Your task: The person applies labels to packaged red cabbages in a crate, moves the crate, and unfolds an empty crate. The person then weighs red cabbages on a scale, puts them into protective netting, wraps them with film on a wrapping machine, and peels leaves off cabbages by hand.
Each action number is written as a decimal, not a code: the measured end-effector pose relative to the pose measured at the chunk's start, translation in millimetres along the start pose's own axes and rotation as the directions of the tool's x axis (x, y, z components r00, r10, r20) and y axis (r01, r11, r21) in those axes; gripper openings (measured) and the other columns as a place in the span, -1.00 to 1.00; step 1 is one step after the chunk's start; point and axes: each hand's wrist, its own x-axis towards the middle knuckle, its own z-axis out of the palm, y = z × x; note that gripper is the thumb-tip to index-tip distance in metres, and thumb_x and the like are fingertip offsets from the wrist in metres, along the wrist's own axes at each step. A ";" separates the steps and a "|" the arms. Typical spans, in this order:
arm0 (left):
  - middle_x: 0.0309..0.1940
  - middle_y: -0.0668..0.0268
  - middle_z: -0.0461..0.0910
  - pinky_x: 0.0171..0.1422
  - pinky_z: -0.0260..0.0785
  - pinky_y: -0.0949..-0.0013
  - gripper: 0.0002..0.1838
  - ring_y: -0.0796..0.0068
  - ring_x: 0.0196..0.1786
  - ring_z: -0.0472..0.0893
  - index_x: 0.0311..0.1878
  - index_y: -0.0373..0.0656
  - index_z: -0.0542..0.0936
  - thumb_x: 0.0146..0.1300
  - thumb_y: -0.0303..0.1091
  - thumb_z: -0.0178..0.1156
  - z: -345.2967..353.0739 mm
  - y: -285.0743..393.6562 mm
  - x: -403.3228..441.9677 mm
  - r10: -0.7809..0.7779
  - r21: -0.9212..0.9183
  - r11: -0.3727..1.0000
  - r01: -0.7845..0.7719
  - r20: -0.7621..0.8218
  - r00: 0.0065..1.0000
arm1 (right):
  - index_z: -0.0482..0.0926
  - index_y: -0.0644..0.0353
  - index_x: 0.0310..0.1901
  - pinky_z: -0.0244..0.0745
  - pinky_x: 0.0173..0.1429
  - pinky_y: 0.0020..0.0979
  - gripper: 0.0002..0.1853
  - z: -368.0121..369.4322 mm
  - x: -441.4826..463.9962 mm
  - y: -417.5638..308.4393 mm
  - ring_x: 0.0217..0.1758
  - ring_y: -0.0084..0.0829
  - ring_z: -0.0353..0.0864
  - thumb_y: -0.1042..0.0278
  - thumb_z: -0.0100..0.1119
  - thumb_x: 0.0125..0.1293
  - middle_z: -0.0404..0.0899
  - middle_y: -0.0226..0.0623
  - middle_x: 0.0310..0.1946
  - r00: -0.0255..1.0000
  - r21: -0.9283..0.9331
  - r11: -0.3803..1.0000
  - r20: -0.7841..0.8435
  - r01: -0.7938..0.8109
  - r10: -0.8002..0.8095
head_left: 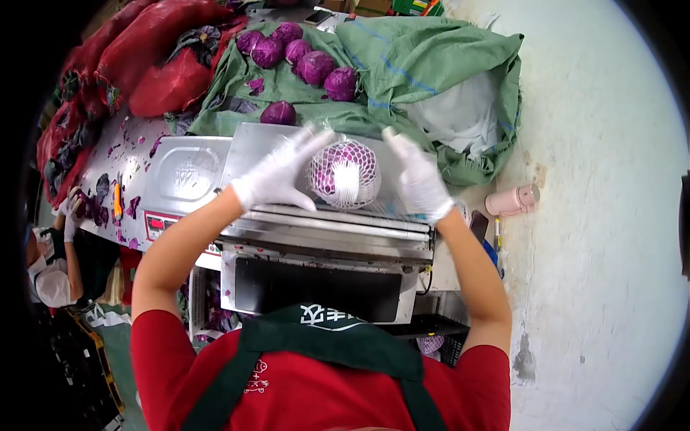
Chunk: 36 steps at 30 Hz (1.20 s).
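Note:
A purple cabbage in a white foam net (345, 174) rests on the metal top of a wrapping machine (323, 233), in the middle of the view. Just left of it is my left hand (284, 170), in a white glove, fingers spread and empty. My right hand (419, 176), also gloved, is to the right of the cabbage with a gap between; its fingers are apart and slightly blurred. Clear film seems to lie around the cabbage's right side. Several bare purple cabbages (315, 67) sit behind on green sacking (388, 72).
Red net sacks (154, 61) fill the back left. A scale (185, 172) adjoins the machine on the left. An orange knife (118, 200) lies among leaf scraps. A co-worker (54, 269) is at the far left. A pink bottle (512, 200) is at the right, by the wall.

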 end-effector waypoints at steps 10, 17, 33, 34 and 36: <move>0.07 0.18 0.57 0.05 0.52 0.35 -0.34 0.43 0.05 0.59 0.29 -0.15 0.38 0.30 0.13 0.14 14.7 65.9 -14.4 -0.379 -0.767 -0.103 0.634 0.619 0.688 | 0.16 0.29 0.37 0.33 0.35 -0.43 -0.26 -12.0 -32.3 -61.5 0.24 -0.43 0.45 0.58 0.22 0.14 0.45 -0.22 0.19 0.711 0.667 0.250 0.678 -0.702 0.188; 0.26 0.18 0.44 0.13 0.56 0.17 -0.25 0.31 0.24 0.51 0.41 0.05 0.24 0.32 0.34 -0.08 33.4 130.7 -82.9 -0.049 -0.335 -0.533 0.777 0.929 0.367 | 0.27 0.17 0.30 0.59 0.05 -0.40 -0.44 -6.4 -139.1 -130.0 -0.02 -0.49 0.62 0.45 0.06 0.23 0.52 -0.32 0.09 0.280 0.196 -0.557 0.958 -0.807 -0.068; -0.27 0.27 0.64 -0.16 0.45 0.47 -0.82 0.58 -0.24 0.59 -0.09 -0.34 0.57 0.37 -0.41 0.13 30.5 161.9 -204.3 -0.611 -0.436 0.704 0.560 0.030 0.791 | 0.47 0.26 0.08 0.48 0.00 -0.47 -0.61 14.0 -230.8 -184.0 -0.15 -0.52 0.58 0.09 -0.07 0.48 0.60 -0.32 -0.16 0.432 0.554 0.024 0.620 -0.832 0.655; -0.33 0.32 0.59 -0.19 0.41 0.51 -0.82 0.62 -0.29 0.54 -0.17 -0.31 0.55 0.41 -0.37 0.08 34.8 160.6 -200.6 -0.689 -0.593 0.564 0.574 0.045 0.724 | 0.54 0.25 -0.18 0.44 -0.24 -0.58 -0.70 22.3 -230.1 -183.5 -0.43 -0.63 0.48 0.17 -0.07 0.49 0.53 -0.46 -0.45 0.450 0.561 0.107 0.520 -0.821 0.726; -0.49 0.46 0.41 -0.30 0.23 0.59 -0.69 0.72 -0.43 0.32 -0.35 -0.20 0.46 0.51 -0.26 -0.08 33.8 169.2 -178.2 -0.803 -0.794 0.262 0.549 0.136 0.580 | 0.54 0.23 -0.23 0.38 -0.32 -0.60 -0.69 16.3 -218.0 -184.0 -0.50 -0.65 0.41 0.17 -0.09 0.50 0.47 -0.50 -0.52 0.401 0.659 -0.044 0.508 -0.751 0.762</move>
